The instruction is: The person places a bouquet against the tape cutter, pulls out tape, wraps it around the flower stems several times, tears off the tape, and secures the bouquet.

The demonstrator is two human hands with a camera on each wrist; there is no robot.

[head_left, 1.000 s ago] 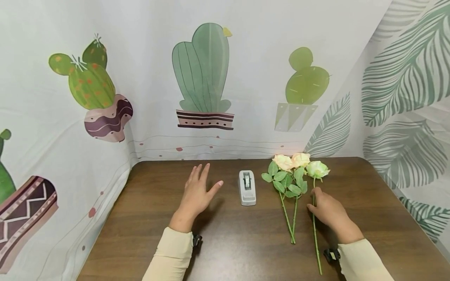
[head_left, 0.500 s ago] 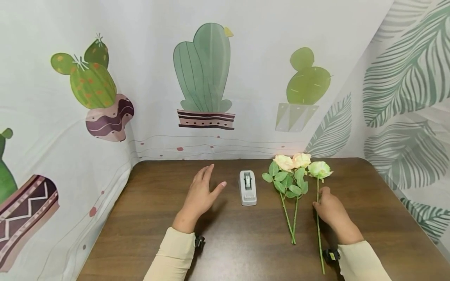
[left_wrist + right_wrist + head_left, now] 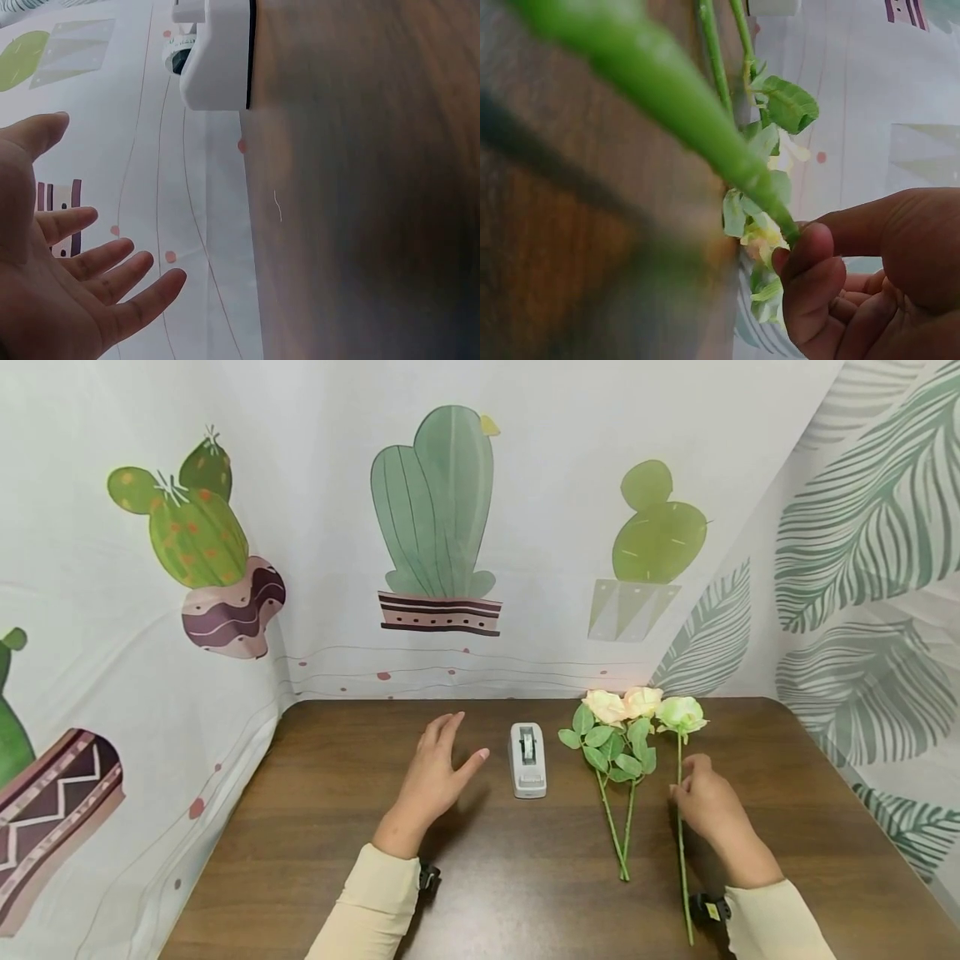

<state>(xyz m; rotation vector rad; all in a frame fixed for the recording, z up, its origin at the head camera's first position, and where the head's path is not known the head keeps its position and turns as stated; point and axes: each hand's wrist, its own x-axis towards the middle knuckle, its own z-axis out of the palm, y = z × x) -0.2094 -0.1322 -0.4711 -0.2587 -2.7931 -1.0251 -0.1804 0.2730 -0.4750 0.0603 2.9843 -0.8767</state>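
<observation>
In the head view my right hand (image 3: 712, 806) pinches the upper stem of a pale green rose (image 3: 681, 716) between thumb and fingers. The right wrist view shows its green stem (image 3: 697, 124) running from the pinching fingertips (image 3: 812, 244) across the picture, apart from the tabletop there. Left of that hand, two peach roses (image 3: 605, 707) with leaves lie with their stems crossed at the lower ends. A white tape dispenser (image 3: 528, 762) stands left of them. My left hand (image 3: 431, 781) hovers left of the dispenser with spread fingers and holds nothing; its palm shows in the left wrist view.
Everything lies on a brown wooden table (image 3: 510, 877) with rounded far corners. Behind it hangs a white cloth (image 3: 555, 527) printed with cacti and leaves, meeting the table's back edge near the rose heads.
My right hand has shifted slightly to the right, carrying the green rose away from the peach ones. My left hand has drifted a little right, towards the dispenser. The peach roses stay put.
</observation>
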